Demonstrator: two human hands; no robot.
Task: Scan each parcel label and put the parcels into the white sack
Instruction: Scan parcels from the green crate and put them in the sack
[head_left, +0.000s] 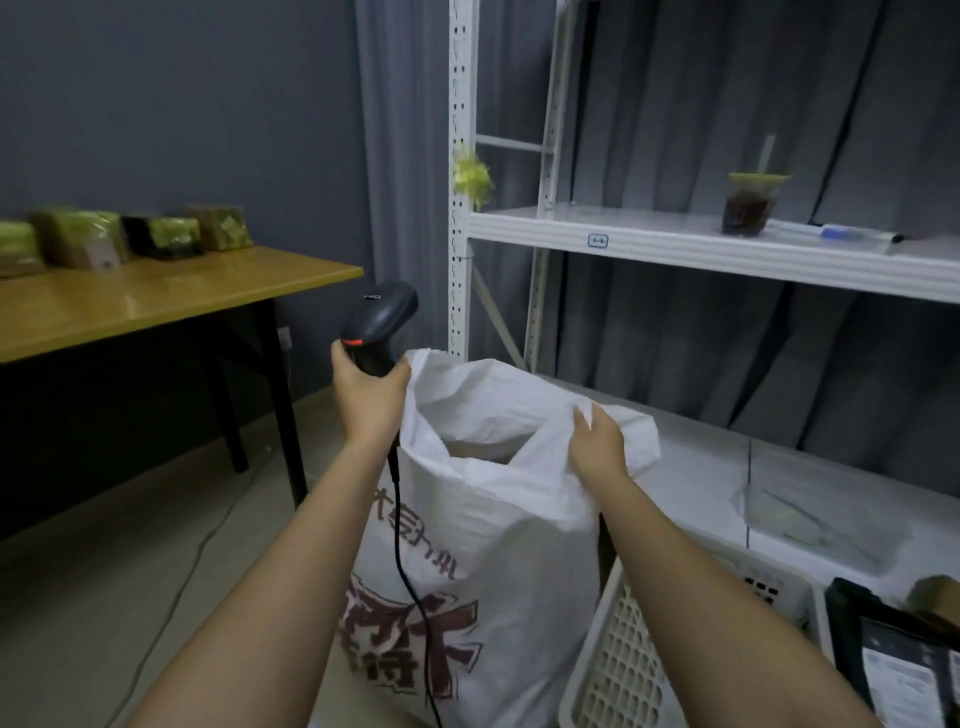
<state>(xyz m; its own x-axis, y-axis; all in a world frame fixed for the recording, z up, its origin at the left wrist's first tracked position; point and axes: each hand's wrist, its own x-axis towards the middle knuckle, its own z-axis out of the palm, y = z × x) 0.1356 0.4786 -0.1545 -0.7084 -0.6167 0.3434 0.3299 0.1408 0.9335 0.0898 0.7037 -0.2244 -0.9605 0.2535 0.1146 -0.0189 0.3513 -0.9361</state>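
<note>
Two hands hold open the white sack (498, 545).
Left hand (370, 389) grips the scanner (379, 325); right hand (597, 441) pinches the rim; parcels (119, 236) lie well left, nearer the left hand.

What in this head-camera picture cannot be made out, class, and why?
- Contents of the white sack: hidden by its folded rim.
- Parcels on the table: labels blurred, too small.
- Shelf tag: too small to read.
- Dark parcel in the basket: cut off by the edge.
</note>
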